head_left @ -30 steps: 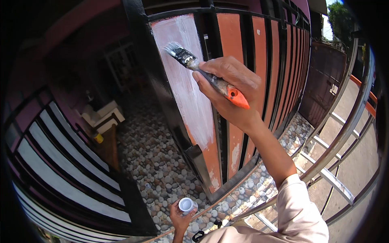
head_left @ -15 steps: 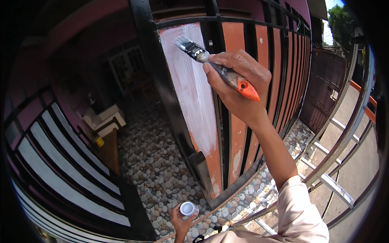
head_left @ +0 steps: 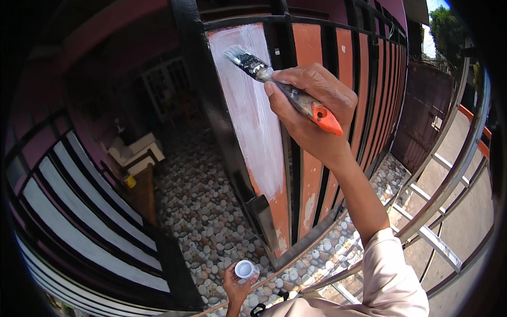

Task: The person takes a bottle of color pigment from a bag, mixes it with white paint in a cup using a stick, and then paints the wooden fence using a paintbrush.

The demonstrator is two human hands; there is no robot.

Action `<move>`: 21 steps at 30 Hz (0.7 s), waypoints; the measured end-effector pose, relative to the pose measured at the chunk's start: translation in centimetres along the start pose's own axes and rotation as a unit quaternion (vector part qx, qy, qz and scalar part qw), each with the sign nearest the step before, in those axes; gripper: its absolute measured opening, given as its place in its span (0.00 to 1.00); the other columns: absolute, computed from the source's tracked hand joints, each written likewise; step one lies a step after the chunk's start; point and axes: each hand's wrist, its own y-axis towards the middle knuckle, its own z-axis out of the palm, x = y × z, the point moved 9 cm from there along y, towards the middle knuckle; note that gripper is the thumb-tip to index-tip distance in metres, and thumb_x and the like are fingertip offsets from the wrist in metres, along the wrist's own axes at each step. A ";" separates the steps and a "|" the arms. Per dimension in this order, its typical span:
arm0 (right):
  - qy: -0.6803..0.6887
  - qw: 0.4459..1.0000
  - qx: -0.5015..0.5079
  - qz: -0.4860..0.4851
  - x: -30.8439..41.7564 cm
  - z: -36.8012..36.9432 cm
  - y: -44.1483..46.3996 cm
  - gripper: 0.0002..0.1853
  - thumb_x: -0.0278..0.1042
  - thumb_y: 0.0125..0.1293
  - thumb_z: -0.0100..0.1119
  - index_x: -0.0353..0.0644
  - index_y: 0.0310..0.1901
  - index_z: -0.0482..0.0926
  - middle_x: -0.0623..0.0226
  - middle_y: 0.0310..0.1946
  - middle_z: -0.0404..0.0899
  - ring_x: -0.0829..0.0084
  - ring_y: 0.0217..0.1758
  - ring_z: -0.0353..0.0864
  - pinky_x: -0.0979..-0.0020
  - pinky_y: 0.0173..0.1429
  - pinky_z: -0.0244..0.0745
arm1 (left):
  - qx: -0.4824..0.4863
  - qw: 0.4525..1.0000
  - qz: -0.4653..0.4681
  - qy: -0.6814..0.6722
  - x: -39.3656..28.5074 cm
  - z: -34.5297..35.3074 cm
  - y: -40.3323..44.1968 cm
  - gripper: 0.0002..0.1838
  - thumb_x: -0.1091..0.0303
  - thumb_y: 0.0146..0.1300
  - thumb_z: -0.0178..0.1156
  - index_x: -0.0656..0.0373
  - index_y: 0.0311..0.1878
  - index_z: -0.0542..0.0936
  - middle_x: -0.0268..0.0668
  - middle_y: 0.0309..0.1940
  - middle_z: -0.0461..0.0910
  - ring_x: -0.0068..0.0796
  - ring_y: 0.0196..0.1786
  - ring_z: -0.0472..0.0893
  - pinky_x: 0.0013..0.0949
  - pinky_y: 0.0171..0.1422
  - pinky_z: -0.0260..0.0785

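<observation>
My right hand (head_left: 317, 108) is closed round the handle of a paintbrush (head_left: 251, 66), a dark, paint-stained handle with an orange end. White paint coats its bristles, which touch the upper part of a fence slat (head_left: 256, 116). That slat is streaked white over most of its length, with bare orange at its lower end. Low in the view, my left hand (head_left: 236, 285) grips a small white cup (head_left: 244, 270) that holds pale paint.
Several orange slats (head_left: 308, 47) between black bars continue to the right. A metal ladder-like frame (head_left: 430, 185) stands at the right. White slats (head_left: 68, 216) fill the lower left. Pebbled floor (head_left: 195, 179) leads back to a pale sofa (head_left: 138, 153).
The brush tip has shifted very slightly left on the slat, with the right hand still holding it. The fence sits a little differently in view. The left hand keeps the cup.
</observation>
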 end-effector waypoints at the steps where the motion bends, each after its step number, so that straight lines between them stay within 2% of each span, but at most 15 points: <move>1: -0.002 1.000 0.004 0.004 -0.1 0.3 0.2 0.07 0.22 0.52 0.71 0.35 0.32 0.82 0.63 0.27 0.81 0.71 0.27 0.82 0.75 0.30 0.75 | 0.001 1.000 -0.003 -0.015 0.0 0.1 0.1 0.41 0.74 0.42 0.80 0.66 0.60 0.70 0.44 0.51 0.80 0.32 0.52 0.83 0.34 0.56 0.78; 4: 0.012 0.998 0.054 -0.002 -0.6 1.8 -1.0 0.08 0.22 0.52 0.72 0.34 0.35 0.85 0.62 0.30 0.84 0.73 0.29 0.84 0.77 0.31 0.76 | 0.006 1.000 -0.006 -0.028 0.2 0.4 0.3 0.40 0.74 0.42 0.80 0.66 0.60 0.70 0.44 0.51 0.80 0.32 0.52 0.83 0.33 0.55 0.78; 8: -0.012 0.984 0.158 0.080 0.2 1.9 -5.2 0.09 0.21 0.50 0.71 0.35 0.35 0.84 0.63 0.28 0.82 0.73 0.27 0.83 0.76 0.29 0.75 | 0.003 1.000 -0.012 -0.014 0.3 0.5 0.3 0.41 0.74 0.42 0.80 0.66 0.60 0.70 0.43 0.50 0.80 0.32 0.51 0.83 0.33 0.55 0.78; 12: 0.002 0.967 0.229 0.116 1.1 0.8 -8.9 0.09 0.20 0.49 0.70 0.35 0.34 0.84 0.62 0.27 0.81 0.72 0.26 0.83 0.75 0.28 0.74 | 0.004 1.000 -0.006 -0.014 0.5 0.4 0.3 0.41 0.75 0.41 0.80 0.66 0.60 0.70 0.43 0.50 0.80 0.32 0.51 0.83 0.33 0.55 0.78; 14: 0.035 0.936 0.303 0.177 0.7 1.0 -10.6 0.08 0.21 0.49 0.70 0.35 0.33 0.84 0.62 0.28 0.81 0.72 0.26 0.82 0.74 0.28 0.74 | 0.002 1.000 0.000 -0.020 0.3 0.4 0.4 0.41 0.75 0.40 0.80 0.66 0.60 0.70 0.43 0.50 0.80 0.32 0.51 0.83 0.33 0.55 0.78; 19: 0.037 0.921 0.298 0.249 -1.5 0.3 -7.8 0.05 0.21 0.50 0.67 0.31 0.29 0.83 0.61 0.25 0.81 0.73 0.23 0.81 0.73 0.27 0.71 | 0.003 1.000 0.000 -0.018 0.6 0.4 0.4 0.41 0.75 0.41 0.80 0.66 0.60 0.69 0.43 0.50 0.80 0.32 0.52 0.83 0.34 0.56 0.78; 21: 0.037 0.929 0.279 0.240 -2.5 0.8 -5.9 0.05 0.22 0.51 0.68 0.31 0.30 0.83 0.62 0.25 0.82 0.75 0.24 0.81 0.74 0.28 0.73 | 0.003 1.000 -0.002 -0.016 0.7 0.3 0.5 0.41 0.74 0.41 0.80 0.66 0.60 0.69 0.43 0.51 0.80 0.32 0.52 0.83 0.34 0.56 0.77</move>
